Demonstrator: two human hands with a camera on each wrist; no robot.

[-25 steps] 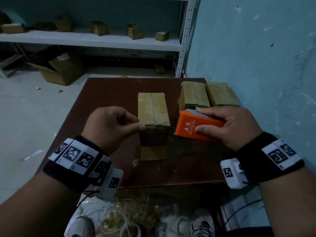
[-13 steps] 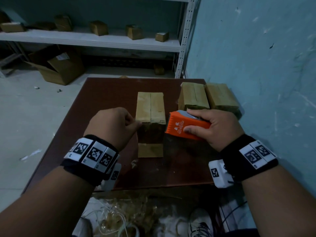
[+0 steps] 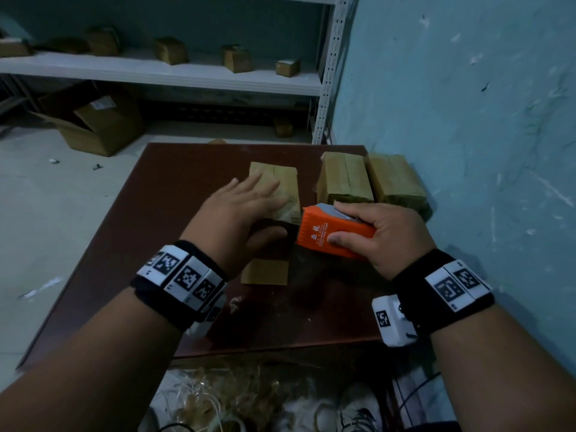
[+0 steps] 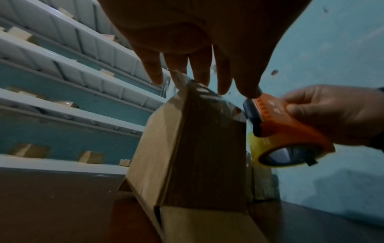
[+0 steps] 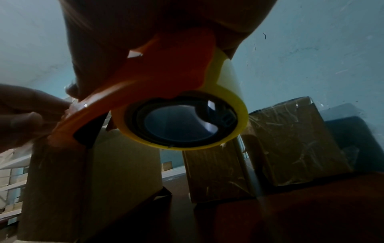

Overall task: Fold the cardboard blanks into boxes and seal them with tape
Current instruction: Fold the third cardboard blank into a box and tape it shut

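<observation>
Straight, lightly spread fingers of the left hand lie flat on the top of the upright box, thumb on its near face. The right hand curls around one orange tape dispenser, at the box's right edge (roll yellowish). Two taped boxes stand just beside, against the wall. Bare table lies left.
</observation>
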